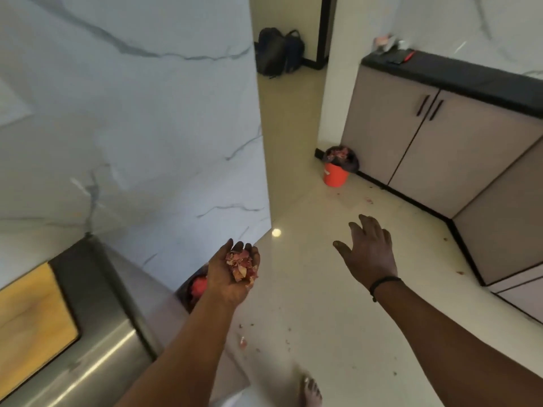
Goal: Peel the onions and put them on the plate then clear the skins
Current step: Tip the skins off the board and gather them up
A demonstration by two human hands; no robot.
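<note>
A: Start with the big things. What's around?

B: A marble wall on the left, grey cabinets on the right and pale floor between them. An orange bin with a dark liner stands against the cabinet base, well ahead, with skins already heaped in it.

A: And the hands?

B: The right hand is out in front, palm down, fingers straight and spread, holding nothing. The left hand is palm up, fingers curled into a cup around a clump of onion skins.

A: How will that clump handle?

B: I'd judge it very light, dry and papery. The flakes are brittle and loose, so nothing binds the pile together. A hard squeeze would likely crumble it, while an open palm could let bits drift off.

A: Are any down already?

B: Small scraps lie on the floor near a bare foot. Best carried from underneath, as it is, perhaps with the free hand over the top.
</note>
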